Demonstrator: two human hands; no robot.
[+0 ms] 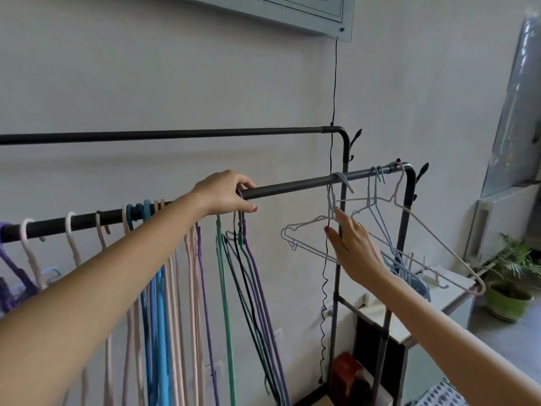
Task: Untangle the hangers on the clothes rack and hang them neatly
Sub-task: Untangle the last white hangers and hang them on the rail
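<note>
Two hands on a half-sorted rack

Two bare forearms reach in from the near edge toward the front rail (292, 187) of a dark metal clothes rack. The left hand (224, 193) rests over the rail near its middle, fingers (244, 183) curled over the top and thumb underneath, gripping the bar right where a purple hanger hook (240, 197) sits. The right hand (355, 249) is lower and to the right, its fingers nearly straight and pointing up, touching the neck of a pale blue wire hanger (304, 227) that hangs tilted from the rail; whether the thumb closes on the wire is hard to tell.

Left of the left hand, a row of pink, blue and purple hangers (164, 288) hangs side by side, partly hidden by the left forearm and cut off at the bottom edge. Just right of it, green, dark and purple hangers (251, 288) bunch together and slant across one another. At the rail's right end more wire hangers (380, 230) overlap, one white hanger (439, 238) swinging out wide.

A black cable (333, 83) drops from a wall panel (292, 10) and crosses in front of the blue hanger, coiling lower down. Behind stands the rack's taller back rail (175, 134). Far right, a potted plant (510, 288) sits on the floor beside a white radiator (497, 224); a white tabletop (439, 303) lies behind the rack's right post.
</note>
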